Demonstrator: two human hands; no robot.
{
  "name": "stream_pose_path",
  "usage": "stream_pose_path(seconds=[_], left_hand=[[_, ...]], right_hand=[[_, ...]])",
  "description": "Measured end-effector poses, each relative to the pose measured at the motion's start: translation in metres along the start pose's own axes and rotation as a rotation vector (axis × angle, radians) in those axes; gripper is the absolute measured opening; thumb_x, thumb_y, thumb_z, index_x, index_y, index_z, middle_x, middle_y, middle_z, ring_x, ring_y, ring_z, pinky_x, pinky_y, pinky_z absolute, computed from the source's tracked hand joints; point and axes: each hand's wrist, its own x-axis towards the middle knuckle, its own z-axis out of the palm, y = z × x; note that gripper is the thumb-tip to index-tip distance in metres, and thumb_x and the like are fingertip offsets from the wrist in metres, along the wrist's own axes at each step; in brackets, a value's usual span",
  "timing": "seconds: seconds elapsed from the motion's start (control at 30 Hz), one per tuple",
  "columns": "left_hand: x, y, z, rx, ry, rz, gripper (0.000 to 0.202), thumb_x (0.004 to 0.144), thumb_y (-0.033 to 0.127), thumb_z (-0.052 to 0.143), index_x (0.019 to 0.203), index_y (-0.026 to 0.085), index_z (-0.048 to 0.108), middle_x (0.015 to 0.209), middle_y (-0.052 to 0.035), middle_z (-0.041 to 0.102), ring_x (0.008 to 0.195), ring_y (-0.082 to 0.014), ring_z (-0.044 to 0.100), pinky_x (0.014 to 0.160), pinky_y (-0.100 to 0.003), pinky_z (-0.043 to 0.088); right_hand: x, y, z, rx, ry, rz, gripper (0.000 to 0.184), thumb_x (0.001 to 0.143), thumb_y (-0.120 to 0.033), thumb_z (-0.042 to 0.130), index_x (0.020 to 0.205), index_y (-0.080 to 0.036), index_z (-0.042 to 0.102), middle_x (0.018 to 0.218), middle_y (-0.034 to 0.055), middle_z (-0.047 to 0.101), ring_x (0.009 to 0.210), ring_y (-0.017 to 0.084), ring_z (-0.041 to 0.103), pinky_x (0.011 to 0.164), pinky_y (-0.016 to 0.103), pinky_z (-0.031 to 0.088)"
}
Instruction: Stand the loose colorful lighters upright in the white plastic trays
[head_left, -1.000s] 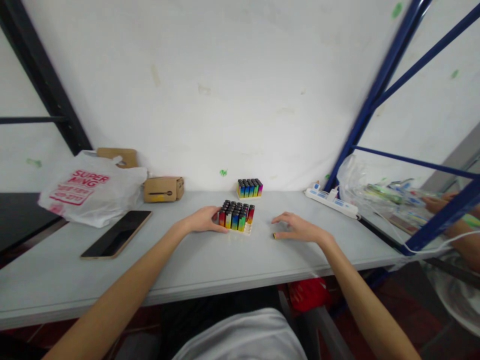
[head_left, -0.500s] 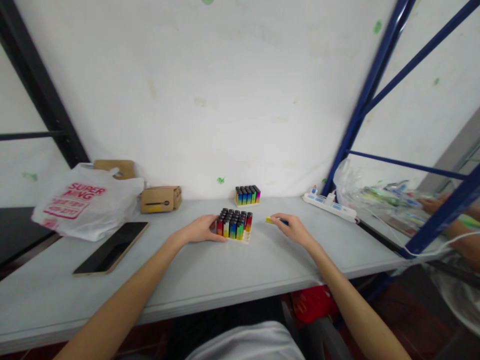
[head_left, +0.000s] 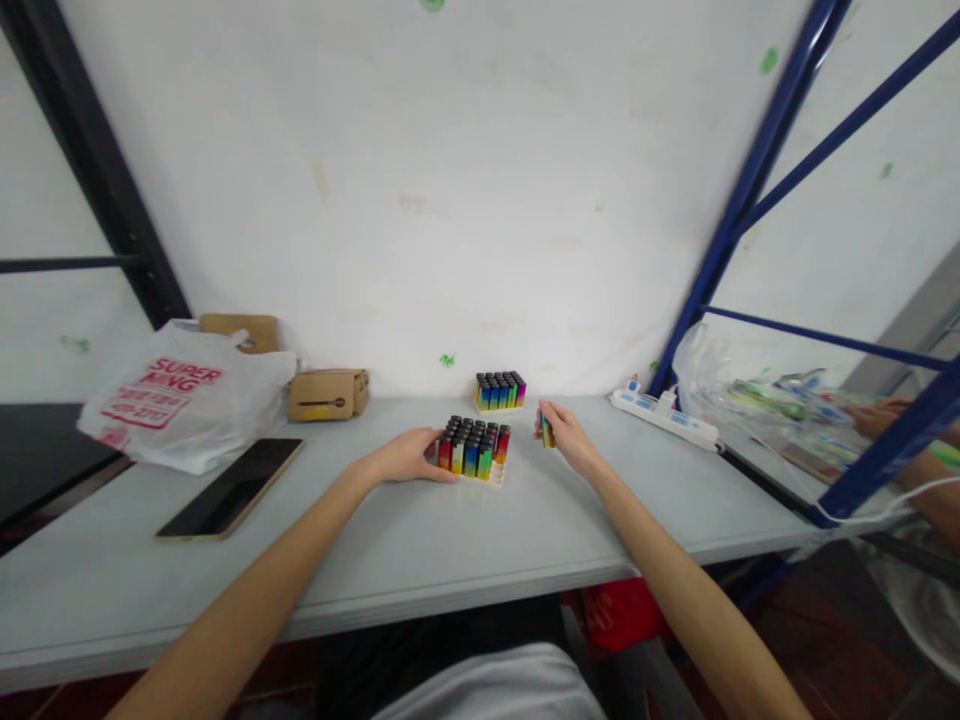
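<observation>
A white tray of several upright rainbow-coloured lighters [head_left: 474,448] stands mid-table. My left hand [head_left: 409,456] rests against the tray's left side, fingers curled round it. My right hand [head_left: 562,432] hovers just right of the tray, pinching a single lighter [head_left: 547,430] held upright. A second, smaller tray of lighters [head_left: 499,390] stands farther back near the wall.
On the grey table [head_left: 420,540] lie a phone [head_left: 232,486], a white plastic bag [head_left: 180,395], a small cardboard box [head_left: 328,394] and a white power strip [head_left: 664,418]. Blue shelf posts rise at right, where another person's hands [head_left: 889,415] work.
My right hand picked a lighter up off the table at right, carried it leftward and turned it upright beside the tray. The left hand stayed on the tray.
</observation>
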Motion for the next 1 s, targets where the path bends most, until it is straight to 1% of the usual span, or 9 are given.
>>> stream_pose_path(seconds=[0.07,0.1,0.2,0.27,0.43,0.57,0.7,0.83,1.0], left_hand=[[0.000,0.000,0.000,-0.007,-0.007,-0.001,0.073,0.060,0.080,0.066,0.096,0.017,0.064,0.092,-0.0077,0.069,0.081,-0.0271,0.062,0.068,-0.031,0.044],[0.000,0.000,0.000,-0.011,-0.011,-0.004,0.073,0.060,0.080,0.066,0.097,0.017,0.064,0.093,-0.0078,0.070,0.081,-0.0269,0.062,0.068,-0.031,0.044],[0.001,0.000,0.000,-0.024,-0.018,-0.004,0.073,0.060,0.078,0.067,0.099,0.016,0.064,0.096,-0.0082,0.070,0.082,-0.0266,0.062,0.069,-0.030,0.044],[0.001,0.000,0.000,-0.025,-0.017,-0.003,0.073,0.060,0.077,0.068,0.100,0.016,0.064,0.096,-0.0085,0.070,0.083,-0.0267,0.062,0.069,-0.030,0.044],[0.001,-0.001,0.001,-0.035,-0.008,-0.003,0.074,0.060,0.076,0.068,0.103,0.016,0.065,0.095,-0.0080,0.070,0.082,-0.0265,0.062,0.069,-0.031,0.044],[0.001,-0.002,0.002,-0.044,-0.014,-0.009,0.075,0.060,0.077,0.068,0.105,0.016,0.065,0.095,-0.0081,0.070,0.080,-0.0265,0.063,0.069,-0.031,0.045],[0.002,-0.002,0.001,-0.041,-0.015,-0.010,0.076,0.061,0.077,0.068,0.107,0.017,0.065,0.098,-0.0086,0.070,0.084,-0.0271,0.063,0.071,-0.031,0.046],[0.002,-0.002,0.001,-0.053,-0.012,-0.006,0.077,0.060,0.076,0.069,0.108,0.017,0.065,0.099,-0.0085,0.071,0.084,-0.0270,0.063,0.071,-0.031,0.046],[0.002,-0.002,0.002,-0.082,-0.004,0.003,0.075,0.059,0.075,0.070,0.107,0.018,0.066,0.096,-0.0072,0.072,0.085,-0.0277,0.064,0.072,-0.031,0.046]], right_hand=[[-0.007,0.001,0.008,0.092,-0.071,0.011,0.050,0.083,-0.071,0.053,0.089,-0.021,0.050,0.071,-0.0020,0.054,0.059,0.013,0.052,0.056,0.026,0.047],[-0.010,0.002,0.011,0.121,-0.104,0.014,0.048,0.085,-0.070,0.052,0.094,-0.022,0.049,0.069,-0.0036,0.052,0.055,0.011,0.049,0.054,0.025,0.046],[-0.019,0.004,0.020,0.086,-0.146,0.043,0.044,0.089,-0.068,0.045,0.097,-0.025,0.046,0.059,-0.0095,0.036,0.042,0.008,0.030,0.041,0.020,0.030],[-0.023,0.008,0.025,0.009,-0.136,0.036,0.042,0.091,-0.067,0.044,0.091,-0.024,0.045,0.056,-0.0103,0.029,0.041,0.008,0.024,0.039,0.019,0.022],[-0.024,0.020,0.032,-0.276,-0.034,-0.121,0.051,0.088,-0.063,0.049,0.062,-0.021,0.041,0.053,-0.0051,0.038,0.049,0.010,0.035,0.047,0.023,0.029],[-0.022,0.024,0.030,-0.383,0.054,-0.108,0.047,0.086,-0.055,0.046,0.053,-0.022,0.037,0.049,-0.0041,0.035,0.049,0.011,0.034,0.050,0.026,0.026],[-0.021,0.026,0.028,-0.418,0.095,-0.130,0.038,0.084,-0.045,0.044,0.055,-0.022,0.037,0.050,-0.0038,0.035,0.051,0.012,0.036,0.051,0.026,0.026],[-0.024,0.023,0.027,-0.469,0.060,-0.192,0.039,0.088,-0.047,0.044,0.059,-0.022,0.038,0.054,-0.0038,0.039,0.054,0.012,0.039,0.054,0.026,0.029],[-0.032,0.010,0.024,-0.459,-0.001,-0.258,0.036,0.097,-0.054,0.041,0.084,-0.022,0.049,0.062,-0.0042,0.050,0.057,0.014,0.047,0.059,0.025,0.038]])
